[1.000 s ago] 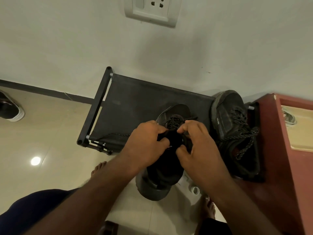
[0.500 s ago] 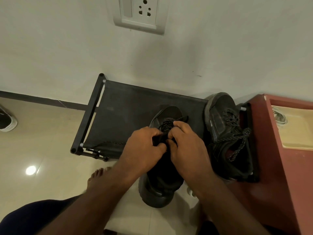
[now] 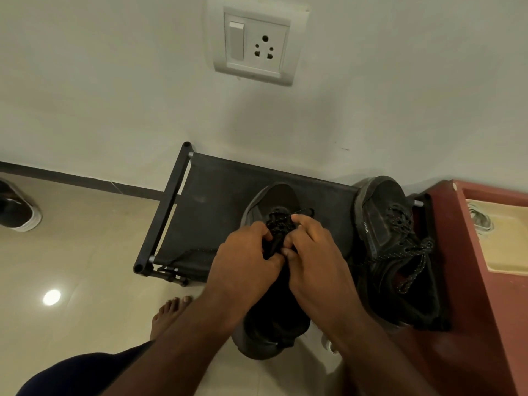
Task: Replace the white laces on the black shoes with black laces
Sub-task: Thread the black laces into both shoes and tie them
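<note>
One shoe (image 3: 275, 195) sits on the rack (image 3: 211, 201), our left hand (image 3: 245, 261) & right hand (image 3: 314, 258) on its laces (image 3: 278, 221); 2nd shoe (image 3: 383, 215) just right of it, then cabinet (image 3: 468, 295); socket (image 3: 255, 44) on wall behind.

Low black fabric-topped shoe rack (image 3: 217, 201) on a beige tiled floor (image 3: 85, 252), backed against the wall (image 3: 114, 95).
2 black shoes lie on it: the right shoe (image 3: 383, 212) at its 3 o'clock end, and the centre shoe (image 3: 280, 195), with its black lace (image 3: 281, 221), heel overhanging the 6 o'clock edge.
</note>
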`<action>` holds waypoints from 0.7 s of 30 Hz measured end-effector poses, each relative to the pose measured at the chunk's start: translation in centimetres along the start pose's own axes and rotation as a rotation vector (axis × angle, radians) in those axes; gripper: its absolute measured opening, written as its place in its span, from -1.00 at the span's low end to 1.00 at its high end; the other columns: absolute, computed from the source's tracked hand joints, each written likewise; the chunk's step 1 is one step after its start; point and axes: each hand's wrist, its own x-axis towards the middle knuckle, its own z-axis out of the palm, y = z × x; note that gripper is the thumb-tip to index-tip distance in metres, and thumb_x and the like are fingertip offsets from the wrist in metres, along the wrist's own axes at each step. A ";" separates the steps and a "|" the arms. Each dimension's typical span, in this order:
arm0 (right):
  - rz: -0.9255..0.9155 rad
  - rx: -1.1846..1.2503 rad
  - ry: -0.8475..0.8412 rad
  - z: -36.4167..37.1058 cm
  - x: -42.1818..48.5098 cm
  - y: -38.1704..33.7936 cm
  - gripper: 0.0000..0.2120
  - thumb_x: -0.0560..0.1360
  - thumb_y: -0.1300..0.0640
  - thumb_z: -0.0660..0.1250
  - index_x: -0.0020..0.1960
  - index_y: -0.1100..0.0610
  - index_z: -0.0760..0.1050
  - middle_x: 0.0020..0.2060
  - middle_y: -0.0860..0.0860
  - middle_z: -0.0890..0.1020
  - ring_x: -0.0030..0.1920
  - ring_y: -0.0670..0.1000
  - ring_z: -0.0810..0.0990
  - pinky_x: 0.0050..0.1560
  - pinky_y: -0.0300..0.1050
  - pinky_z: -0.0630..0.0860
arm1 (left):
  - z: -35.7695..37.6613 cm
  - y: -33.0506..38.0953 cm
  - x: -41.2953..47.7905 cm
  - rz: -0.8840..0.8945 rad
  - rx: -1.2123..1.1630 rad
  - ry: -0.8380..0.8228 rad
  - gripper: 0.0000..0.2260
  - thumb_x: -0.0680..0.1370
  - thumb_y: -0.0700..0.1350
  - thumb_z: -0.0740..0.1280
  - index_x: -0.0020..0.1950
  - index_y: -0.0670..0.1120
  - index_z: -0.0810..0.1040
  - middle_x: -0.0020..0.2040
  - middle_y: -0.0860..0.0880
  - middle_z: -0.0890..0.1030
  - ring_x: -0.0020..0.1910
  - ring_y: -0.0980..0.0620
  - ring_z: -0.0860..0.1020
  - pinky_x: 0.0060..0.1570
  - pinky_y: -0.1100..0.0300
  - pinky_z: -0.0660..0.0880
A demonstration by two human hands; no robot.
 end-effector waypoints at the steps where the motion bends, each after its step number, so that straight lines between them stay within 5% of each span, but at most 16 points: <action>1: 0.000 0.012 0.011 -0.1 0.0 0.0 -0.89 0.61 0.19 0.24 -0.07 0.03 0.46 0.43 -0.04 0.39 0.39 -0.01 0.36 0.30 0.13 0.44 | -0.1 -0.1 0.1 -0.001 0.006 -0.008 -0.82 0.50 0.03 0.40 0.02 0.07 0.45 -0.16 0.12 0.49 -0.23 0.17 0.49 -0.25 0.33 0.39; 5: 0.026 0.186 0.100 -0.1 -0.3 -0.1 -0.86 0.59 0.23 0.30 -0.10 0.02 0.48 0.22 -0.16 0.55 0.37 -0.17 0.40 0.33 0.03 0.43 | -0.3 -0.5 0.4 -0.014 0.029 0.013 -0.82 0.50 0.01 0.41 -0.04 0.07 0.42 -0.22 0.12 0.45 -0.30 0.17 0.44 -0.35 0.32 0.30; 9: 0.229 1.125 0.093 -2.9 -0.1 -2.6 -0.93 0.57 0.23 0.27 -0.06 0.24 0.43 -0.09 0.08 0.72 0.02 0.04 0.70 0.04 -0.12 0.63 | -0.6 -0.8 0.6 -0.043 0.002 -0.025 -0.81 0.49 -0.02 0.43 -0.01 0.07 0.44 -0.12 0.10 0.52 -0.17 0.15 0.51 -0.17 0.24 0.48; 11: 0.237 1.515 0.092 -5.0 -0.3 -3.7 -0.89 0.59 0.20 0.22 -0.10 0.20 0.40 -0.28 0.12 0.64 -0.26 0.06 0.66 -0.14 -0.09 0.64 | -0.6 -0.8 0.6 -0.037 -0.003 -0.037 -0.80 0.50 -0.02 0.43 0.01 0.08 0.43 -0.09 0.09 0.52 -0.14 0.13 0.51 -0.13 0.22 0.49; 13: 0.241 1.599 0.115 -6.4 -0.5 -4.0 -0.87 0.59 0.21 0.23 -0.15 0.14 0.40 -0.38 0.04 0.51 -0.44 -0.06 0.44 -0.39 -0.18 0.50 | -0.6 -0.8 0.6 -0.037 0.001 -0.039 -0.80 0.50 -0.02 0.42 0.04 0.08 0.44 -0.09 0.08 0.51 -0.13 0.12 0.52 -0.11 0.20 0.51; 16: 0.299 0.979 0.099 -5.9 -0.2 -2.7 -0.87 0.59 0.21 0.30 -0.14 0.10 0.47 -0.41 -0.01 0.53 -0.48 -0.12 0.40 -0.47 -0.25 0.35 | -0.6 -0.7 0.6 -0.055 0.024 -0.052 -0.79 0.51 -0.01 0.41 0.09 0.06 0.45 -0.06 0.07 0.51 -0.11 0.12 0.52 -0.04 0.16 0.55; 18: 0.218 0.418 0.022 -4.5 -0.2 -1.4 -0.90 0.58 0.15 0.36 -0.10 0.00 0.56 -0.31 -0.08 0.62 -0.31 -0.17 0.57 -0.32 -0.32 0.47 | -0.5 -0.6 0.6 -0.044 0.041 -0.041 -0.79 0.50 -0.01 0.42 0.06 0.06 0.45 -0.09 0.08 0.50 -0.15 0.13 0.51 -0.12 0.21 0.51; 21: 0.099 0.051 -0.080 -3.0 -0.3 -0.8 -0.85 0.61 0.12 0.32 -0.02 0.07 0.67 -0.17 -0.05 0.62 -0.12 -0.09 0.59 -0.05 -0.18 0.54 | -0.3 -0.5 0.7 -0.031 0.054 -0.027 -0.79 0.49 -0.02 0.43 0.04 0.06 0.45 -0.14 0.09 0.48 -0.20 0.14 0.48 -0.23 0.28 0.38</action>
